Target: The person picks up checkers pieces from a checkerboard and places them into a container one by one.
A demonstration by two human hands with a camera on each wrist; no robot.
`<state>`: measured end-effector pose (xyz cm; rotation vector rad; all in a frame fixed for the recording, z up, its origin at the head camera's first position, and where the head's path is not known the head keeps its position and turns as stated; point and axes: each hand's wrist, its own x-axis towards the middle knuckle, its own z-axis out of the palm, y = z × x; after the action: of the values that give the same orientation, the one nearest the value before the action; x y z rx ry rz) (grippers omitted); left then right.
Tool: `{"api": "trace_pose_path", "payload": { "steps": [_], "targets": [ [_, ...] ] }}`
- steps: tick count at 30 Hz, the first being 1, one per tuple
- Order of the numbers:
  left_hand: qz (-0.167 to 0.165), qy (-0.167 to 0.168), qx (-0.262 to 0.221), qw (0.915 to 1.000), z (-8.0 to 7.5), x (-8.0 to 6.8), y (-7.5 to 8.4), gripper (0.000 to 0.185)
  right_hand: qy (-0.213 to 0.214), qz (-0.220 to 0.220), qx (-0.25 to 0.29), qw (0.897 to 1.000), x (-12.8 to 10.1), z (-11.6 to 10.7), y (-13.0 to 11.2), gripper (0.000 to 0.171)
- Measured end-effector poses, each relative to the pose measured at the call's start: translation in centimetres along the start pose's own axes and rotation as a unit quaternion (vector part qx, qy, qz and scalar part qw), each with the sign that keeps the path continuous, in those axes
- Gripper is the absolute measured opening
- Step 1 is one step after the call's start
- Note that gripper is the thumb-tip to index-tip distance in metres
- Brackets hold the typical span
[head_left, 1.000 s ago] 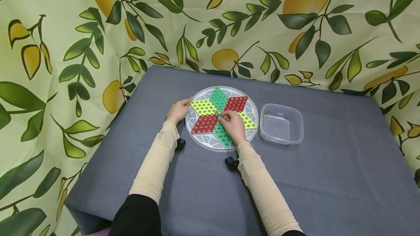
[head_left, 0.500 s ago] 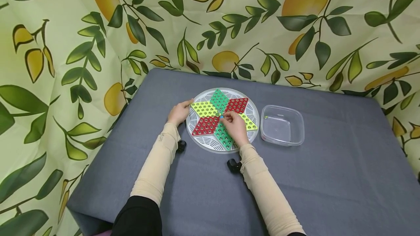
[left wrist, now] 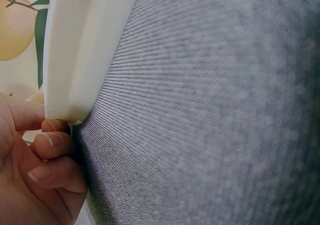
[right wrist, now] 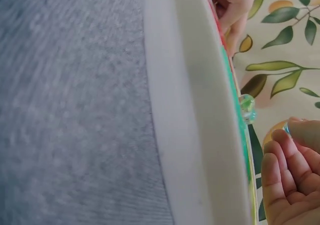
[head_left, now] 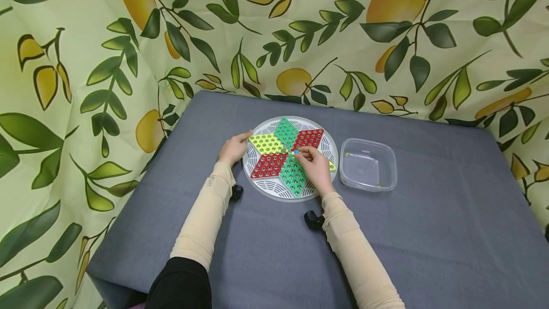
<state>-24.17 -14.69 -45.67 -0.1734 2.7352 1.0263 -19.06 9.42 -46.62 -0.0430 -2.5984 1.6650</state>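
Beside the star-patterned board (head_left: 274, 186), a clear tub (head_left: 367, 163) on grey cloth (head_left: 450, 204).

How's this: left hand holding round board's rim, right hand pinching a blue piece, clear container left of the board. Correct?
No: head view shows clear container right, not left, of the round board. Left hand holding the rim, right hand pinching a blue piece: correct.

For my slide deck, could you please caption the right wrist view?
Right hand pinching a small blue piece above the game board, left hand at its edge.
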Motion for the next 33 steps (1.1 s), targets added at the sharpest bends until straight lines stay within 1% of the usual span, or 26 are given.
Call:
{"api": "trace_pose_path", "payload": {
  "steps": [4, 9, 12, 17, 27, 33],
  "targets": [
    [0.001, 0.003, 0.003, 1.0, 0.0, -0.1, 0.1, 0.042, 0.006, -0.002, 0.016, 1.0, -0.3, -0.3, -0.1, 0.025],
    [0.003, 0.003, 0.005, 1.0, 0.0, -0.2, 0.1, 0.043, 0.007, -0.014, 0.032, 0.999, -0.7, -0.8, -0.6, 0.025],
    [0.003, 0.005, 0.005, 1.0, 0.0, -0.3, 0.1, 0.042, 0.012, -0.019, 0.032, 0.999, -1.0, -1.3, -1.1, 0.025],
    [0.004, 0.008, 0.011, 0.9999, 0.1, -0.1, 0.1, 0.043, 0.023, -0.011, 0.044, 0.999, -1.3, -2.2, -1.7, 0.027],
    [0.002, 0.005, 0.016, 0.9999, 0.0, -0.2, 0.1, 0.043, 0.046, -0.018, 0.099, 0.994, -1.3, -3.9, -2.0, 0.027],
    [-0.001, 0.004, 0.005, 1.0, 0.1, -0.2, 0.1, 0.042, 0.07, -0.02, 0.102, 0.992, -1.2, -5.1, -1.8, 0.026]
  ]
}}
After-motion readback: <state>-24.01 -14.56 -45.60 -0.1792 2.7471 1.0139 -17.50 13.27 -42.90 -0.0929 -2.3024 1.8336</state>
